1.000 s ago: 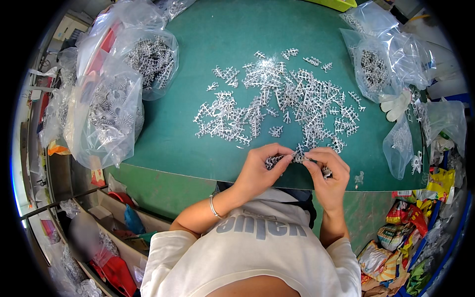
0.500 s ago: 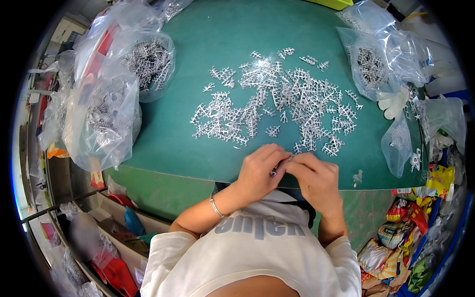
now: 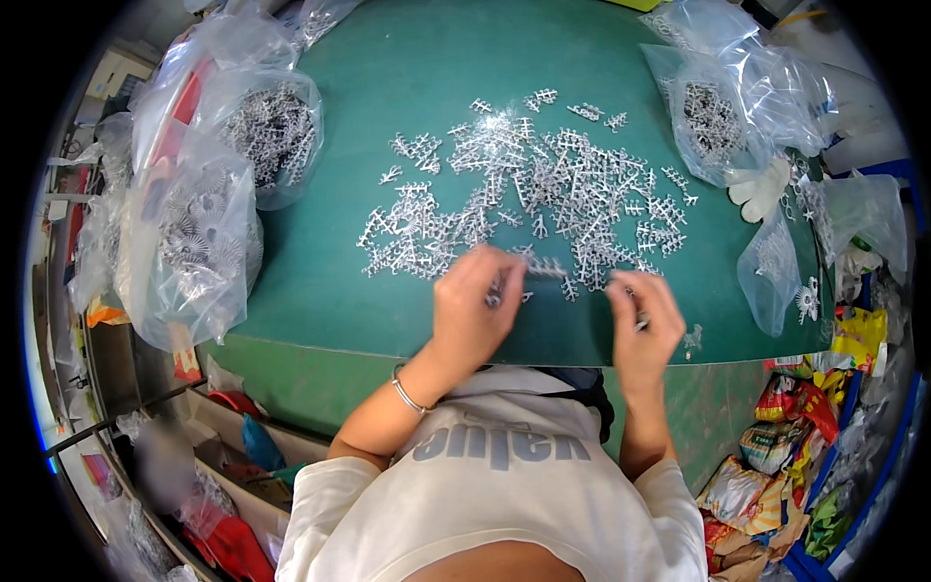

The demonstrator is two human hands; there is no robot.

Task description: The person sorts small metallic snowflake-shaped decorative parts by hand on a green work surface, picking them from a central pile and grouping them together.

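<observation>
Branched metal pieces [image 3: 582,179]: apparently pinched in left grip [image 3: 475,306], tucked inside curled right grip [image 3: 648,328], mostly remaining loose on worktop [image 3: 407,68] beyond both, seemingly bagged already farther out left and right.

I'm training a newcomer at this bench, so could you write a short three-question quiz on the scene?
1. True or false: the white glove lies to the right of the pile.
2. The left hand and right hand are: A) touching; B) apart; C) crossed.
3. Fill in: the table top is coloured ____.

Key: 1. True. 2. B. 3. Green.
</observation>
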